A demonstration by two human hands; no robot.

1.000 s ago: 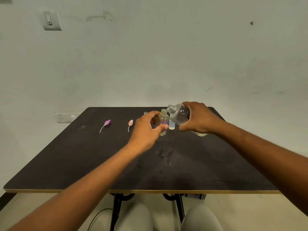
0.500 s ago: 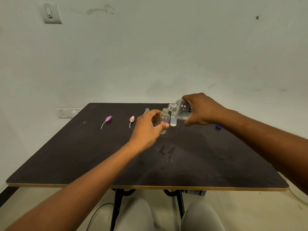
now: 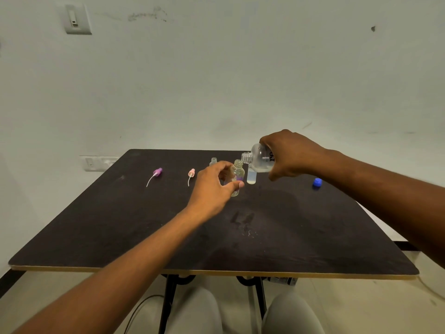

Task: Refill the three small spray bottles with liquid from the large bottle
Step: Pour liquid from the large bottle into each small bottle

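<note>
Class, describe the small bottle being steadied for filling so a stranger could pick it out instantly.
Start at the dark table and find the left hand near its far middle. The small clear bottle stands in its fingers, open-necked, directly beneath the tilted large bottle's mouth, unlike its unheld neighbours.

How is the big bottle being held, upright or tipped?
Tipped: the large bottle lies nearly sideways in the right hand, its open neck over the small bottle.

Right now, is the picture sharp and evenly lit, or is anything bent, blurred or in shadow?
Head view: wide-angle bending bows the dark table's pale front edge and stretches both forearms; light is soft and dim, without glare; a faint shadow falls below the tilted large clear bottle in the right hand; the small clear bottle in the left hand looks slightly soft.
</note>
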